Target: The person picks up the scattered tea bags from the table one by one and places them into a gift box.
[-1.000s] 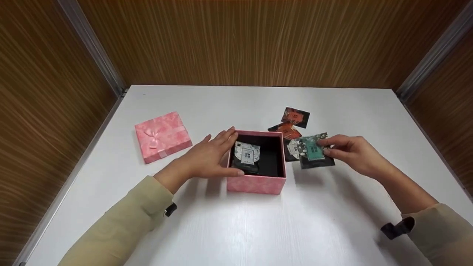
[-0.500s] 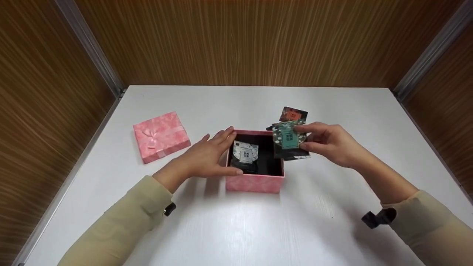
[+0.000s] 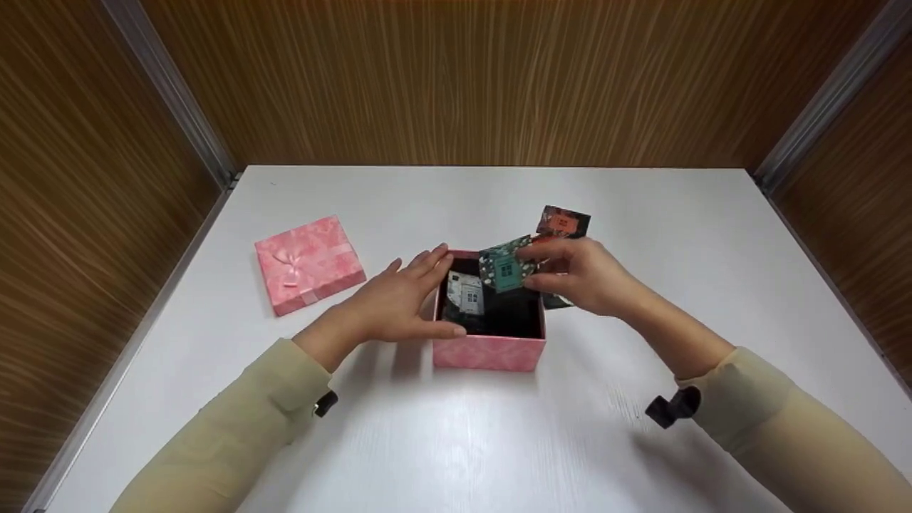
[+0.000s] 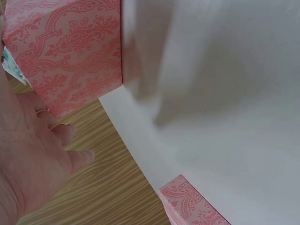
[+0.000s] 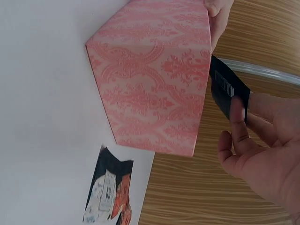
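My right hand (image 3: 595, 281) pinches a flat square sachet (image 3: 507, 272), green-labelled with a black lower part, between thumb and fingers. It is over the opening of a pink patterned box (image 3: 488, 355). In the right wrist view the sachet's black back (image 5: 225, 84) shows a barcode above the box rim. My left hand (image 3: 395, 305) rests against the box's left side, fingers extended toward the back corner and thumb along the front rim. Inside the box at left lies a white-labelled sachet (image 3: 467, 299), partly covered by the green one.
The pink lid (image 3: 310, 265) with a bow lies at left on the white table (image 3: 456, 442). Behind and right of the box is an orange-labelled sachet (image 3: 563, 222). Other sachets (image 5: 110, 192) overlap beside the box, partly hidden in the head view. Wood-grain panels (image 3: 456, 85) enclose the table.
My right hand has carried the green sachet left, from beside the box to over its opening. My left hand has stayed at the box.
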`<state>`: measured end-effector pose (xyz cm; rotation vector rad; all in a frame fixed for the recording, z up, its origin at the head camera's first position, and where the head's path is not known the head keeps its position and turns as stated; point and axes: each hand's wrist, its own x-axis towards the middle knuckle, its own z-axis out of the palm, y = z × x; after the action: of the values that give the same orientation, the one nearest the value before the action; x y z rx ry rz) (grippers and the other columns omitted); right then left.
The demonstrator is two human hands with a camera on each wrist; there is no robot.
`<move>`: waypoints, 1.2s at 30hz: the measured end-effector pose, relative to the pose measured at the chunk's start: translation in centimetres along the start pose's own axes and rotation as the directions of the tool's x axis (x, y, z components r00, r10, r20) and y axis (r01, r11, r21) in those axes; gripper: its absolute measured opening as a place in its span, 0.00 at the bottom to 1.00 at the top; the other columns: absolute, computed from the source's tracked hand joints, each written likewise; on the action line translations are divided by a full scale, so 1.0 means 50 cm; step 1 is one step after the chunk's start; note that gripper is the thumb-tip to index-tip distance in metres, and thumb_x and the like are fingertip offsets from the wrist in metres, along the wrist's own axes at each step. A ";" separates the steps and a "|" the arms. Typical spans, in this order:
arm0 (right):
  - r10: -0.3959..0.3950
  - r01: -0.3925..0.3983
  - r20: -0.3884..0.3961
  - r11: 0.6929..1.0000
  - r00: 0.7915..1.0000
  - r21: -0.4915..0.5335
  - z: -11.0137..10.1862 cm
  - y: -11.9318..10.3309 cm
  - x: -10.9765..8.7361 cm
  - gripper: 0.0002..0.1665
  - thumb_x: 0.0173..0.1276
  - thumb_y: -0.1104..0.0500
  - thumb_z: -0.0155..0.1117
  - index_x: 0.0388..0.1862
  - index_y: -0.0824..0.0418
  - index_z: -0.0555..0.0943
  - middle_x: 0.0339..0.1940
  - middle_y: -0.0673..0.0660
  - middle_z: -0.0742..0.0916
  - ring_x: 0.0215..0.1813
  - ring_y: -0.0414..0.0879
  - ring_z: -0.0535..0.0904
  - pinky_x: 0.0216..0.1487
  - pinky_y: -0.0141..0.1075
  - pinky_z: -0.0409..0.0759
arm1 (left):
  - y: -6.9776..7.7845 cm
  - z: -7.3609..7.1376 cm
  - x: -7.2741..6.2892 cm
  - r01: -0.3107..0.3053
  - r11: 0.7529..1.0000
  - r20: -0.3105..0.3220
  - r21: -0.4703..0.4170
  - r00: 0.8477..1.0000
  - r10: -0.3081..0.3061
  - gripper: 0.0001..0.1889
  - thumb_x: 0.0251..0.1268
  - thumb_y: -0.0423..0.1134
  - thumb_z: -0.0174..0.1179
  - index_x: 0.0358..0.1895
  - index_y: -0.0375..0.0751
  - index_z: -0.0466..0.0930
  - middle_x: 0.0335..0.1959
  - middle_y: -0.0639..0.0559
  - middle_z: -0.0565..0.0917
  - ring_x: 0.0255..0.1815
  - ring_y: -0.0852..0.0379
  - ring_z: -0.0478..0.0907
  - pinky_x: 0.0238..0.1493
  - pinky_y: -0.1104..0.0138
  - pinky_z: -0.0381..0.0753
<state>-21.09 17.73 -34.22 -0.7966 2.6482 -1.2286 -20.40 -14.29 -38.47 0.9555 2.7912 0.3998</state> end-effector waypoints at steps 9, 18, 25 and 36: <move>-0.024 0.024 0.023 0.999 0.999 -0.032 0.039 0.003 0.025 0.22 0.70 0.65 0.75 0.63 0.66 0.87 0.50 0.61 0.89 0.46 0.51 0.88 0.44 0.39 0.86 | -0.002 -0.001 0.000 -0.007 1.000 -0.006 0.005 1.000 0.007 0.64 0.63 0.84 0.50 0.88 0.42 0.40 0.89 0.48 0.40 0.88 0.43 0.44 0.83 0.40 0.47; -0.074 0.076 0.028 0.991 0.997 -0.106 0.059 -0.002 0.044 0.22 0.68 0.64 0.77 0.61 0.64 0.88 0.41 0.57 0.92 0.40 0.46 0.89 0.42 0.41 0.86 | -0.002 -0.003 -0.002 -0.004 1.000 0.001 0.006 1.000 0.004 0.64 0.63 0.84 0.50 0.88 0.42 0.40 0.89 0.50 0.38 0.88 0.43 0.44 0.83 0.40 0.47; -0.042 0.048 0.043 0.988 0.998 -0.150 0.078 -0.009 0.066 0.23 0.68 0.60 0.78 0.60 0.64 0.89 0.38 0.56 0.93 0.39 0.46 0.88 0.42 0.44 0.86 | -0.004 -0.003 -0.004 -0.003 1.000 -0.002 0.007 1.000 0.003 0.64 0.63 0.84 0.50 0.88 0.42 0.40 0.89 0.50 0.39 0.88 0.43 0.44 0.83 0.40 0.47; -0.059 0.095 0.115 0.936 0.992 -0.338 0.118 -0.012 0.093 0.23 0.68 0.58 0.78 0.59 0.65 0.89 0.47 0.61 0.92 0.50 0.54 0.87 0.55 0.52 0.84 | -0.001 -0.005 -0.010 0.001 1.000 0.007 0.002 1.000 -0.001 0.63 0.63 0.83 0.51 0.88 0.43 0.41 0.89 0.51 0.38 0.88 0.43 0.44 0.83 0.40 0.47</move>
<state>-22.98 11.05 -37.15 -0.9904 2.8053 -0.7194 -20.11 -14.69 -38.21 0.9536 2.7864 0.3920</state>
